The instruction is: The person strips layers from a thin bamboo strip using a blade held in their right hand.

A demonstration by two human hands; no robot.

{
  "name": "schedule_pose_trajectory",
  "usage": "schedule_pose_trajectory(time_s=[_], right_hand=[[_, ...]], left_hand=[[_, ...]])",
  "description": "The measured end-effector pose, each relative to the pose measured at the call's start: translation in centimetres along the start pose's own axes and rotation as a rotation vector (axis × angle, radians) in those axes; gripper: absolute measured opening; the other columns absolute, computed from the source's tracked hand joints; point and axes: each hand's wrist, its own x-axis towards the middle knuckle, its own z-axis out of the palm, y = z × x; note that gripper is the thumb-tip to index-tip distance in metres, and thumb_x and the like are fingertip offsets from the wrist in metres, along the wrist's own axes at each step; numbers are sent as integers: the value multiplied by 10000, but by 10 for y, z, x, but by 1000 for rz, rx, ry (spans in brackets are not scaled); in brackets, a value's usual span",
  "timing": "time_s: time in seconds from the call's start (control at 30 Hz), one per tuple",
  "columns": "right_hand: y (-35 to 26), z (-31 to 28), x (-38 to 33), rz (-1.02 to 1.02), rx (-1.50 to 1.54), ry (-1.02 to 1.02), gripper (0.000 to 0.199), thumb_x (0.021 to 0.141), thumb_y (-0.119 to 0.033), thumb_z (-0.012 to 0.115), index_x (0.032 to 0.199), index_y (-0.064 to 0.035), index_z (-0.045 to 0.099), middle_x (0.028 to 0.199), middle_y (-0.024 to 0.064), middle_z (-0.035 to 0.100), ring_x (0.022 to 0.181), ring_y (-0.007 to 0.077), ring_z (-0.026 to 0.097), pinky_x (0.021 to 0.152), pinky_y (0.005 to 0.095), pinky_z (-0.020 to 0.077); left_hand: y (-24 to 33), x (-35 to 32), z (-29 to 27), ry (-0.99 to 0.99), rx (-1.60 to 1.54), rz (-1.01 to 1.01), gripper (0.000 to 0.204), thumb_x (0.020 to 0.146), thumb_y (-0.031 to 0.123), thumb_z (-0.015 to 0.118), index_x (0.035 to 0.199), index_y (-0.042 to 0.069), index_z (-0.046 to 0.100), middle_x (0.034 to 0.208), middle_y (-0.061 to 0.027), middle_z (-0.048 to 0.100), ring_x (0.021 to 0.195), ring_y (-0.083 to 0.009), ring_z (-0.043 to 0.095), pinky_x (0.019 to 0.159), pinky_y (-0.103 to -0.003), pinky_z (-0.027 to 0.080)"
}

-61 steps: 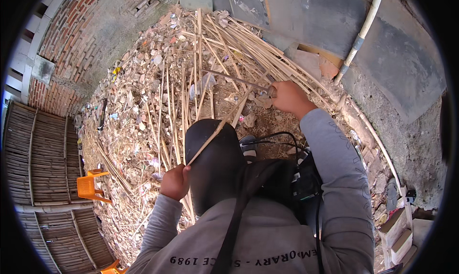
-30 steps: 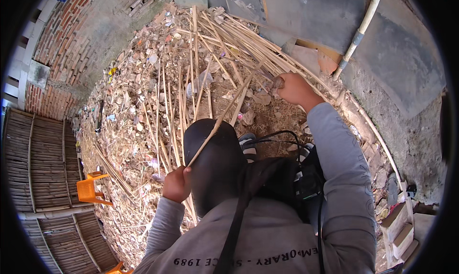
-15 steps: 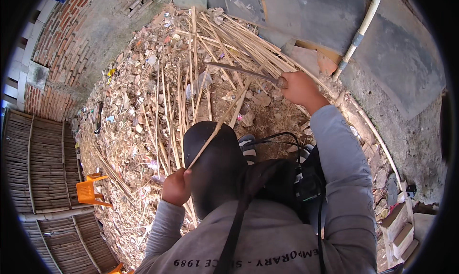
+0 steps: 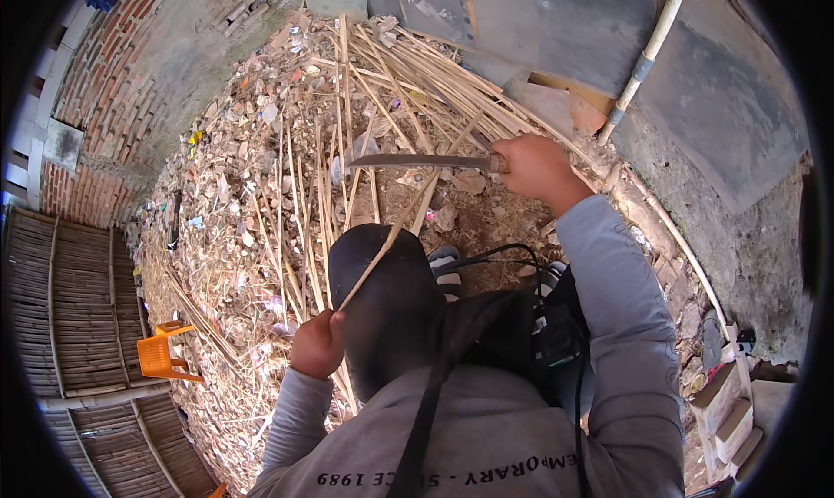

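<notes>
My left hand (image 4: 316, 345) is closed round the near end of a long bamboo strip (image 4: 383, 248), which slants up and to the right past a black cap (image 4: 373, 259). My right hand (image 4: 537, 168) grips the short handle of a machete (image 4: 421, 160). Its long, dark blade points left, nearly level, and crosses the strip towards its far part. Whether the blade touches the strip I cannot tell.
Many bamboo strips (image 4: 452, 71) lie on ground strewn with stones and litter. An orange plastic chair (image 4: 156, 356) stands at left by a bamboo-slat panel (image 4: 82, 303). A pipe (image 4: 645, 64) leans against the grey wall (image 4: 721, 107) at right.
My right hand has come slightly nearer and left. The machete's tip has dropped towards me, so the blade now lies nearly level across the strip. My left hand has barely moved.
</notes>
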Motion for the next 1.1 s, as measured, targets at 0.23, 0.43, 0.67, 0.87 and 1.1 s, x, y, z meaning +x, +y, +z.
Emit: schedule_pose_trajectory(time_s=[0.23,0.43,0.67,0.87,1.1], right_hand=[[53,25,6,140,217,105,366,726,-201,729,1087,-137,726,942,160,728,884,383,692,808,477,552],[22,11,2,99,132,199,338,721,-199,720,1053,-136,725,916,166,723,890,387,688,816,494,545],[34,13,5,59,179,23,270,757,-221,687,1003,-110,710,931,181,719,913,403,679,806,504,540],[80,20,7,417,389,238,407,786,-265,674,1109,-20,697,1008,250,706,968,418,672,868,457,535],[29,-1,3,174,561,425,349,846,-266,754,1044,13,682,833,188,699,779,281,680,757,386,524]], left_hand=[[1,2,1,27,-27,23,423,1062,316,460,775,18,543,645,-258,556,620,-486,576,553,-549,408],[4,0,1,15,-72,-5,451,1066,333,448,763,10,535,621,-253,541,603,-486,569,538,-538,403],[-5,-1,-4,-41,-107,-7,453,1070,333,437,784,4,560,628,-259,545,607,-492,563,539,-536,399],[-12,-12,3,-20,-111,-52,434,1068,312,452,781,1,547,654,-274,545,642,-508,559,564,-548,398],[0,15,-21,35,79,27,422,1056,341,490,795,19,570,653,-258,571,648,-494,585,570,-562,432]])
